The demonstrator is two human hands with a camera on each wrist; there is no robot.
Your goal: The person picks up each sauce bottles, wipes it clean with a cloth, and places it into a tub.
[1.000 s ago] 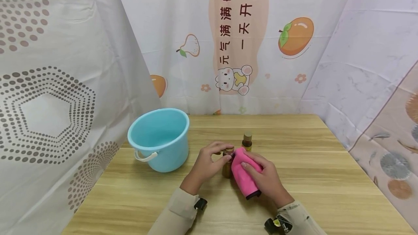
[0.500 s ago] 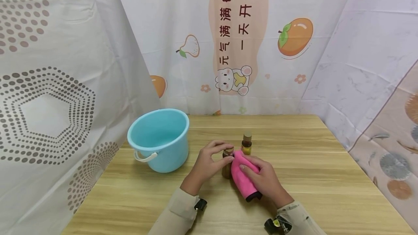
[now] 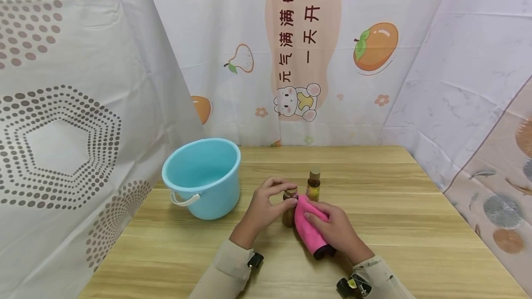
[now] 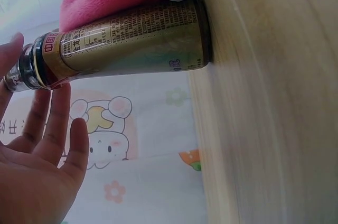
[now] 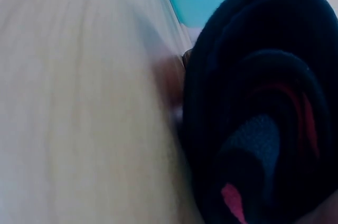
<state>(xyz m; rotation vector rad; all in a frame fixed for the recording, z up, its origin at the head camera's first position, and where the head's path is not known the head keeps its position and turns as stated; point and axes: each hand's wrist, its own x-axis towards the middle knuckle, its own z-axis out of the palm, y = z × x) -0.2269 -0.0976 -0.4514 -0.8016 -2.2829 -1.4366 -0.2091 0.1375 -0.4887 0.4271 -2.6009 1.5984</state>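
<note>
My left hand pinches the top of a brown glass bottle between thumb and fingers. The bottle stands upright on the table, and its gold printed label shows in the left wrist view. On the bottle's right side my right hand holds a bunched pink cloth against it. The cloth's black edging fills much of the right wrist view and hides the right fingers there. Just behind the cloth stands a second brown bottle with a gold cap and yellow label, its lower part hidden.
A light blue bucket with a white handle stands on the wooden table at the left. Printed curtains hang behind the table and along both sides.
The pink cloth and right hand have slid slightly down the bottle, toward me. More of the second bottle's yellow label now shows. The left hand keeps its hold on the bottle top.
</note>
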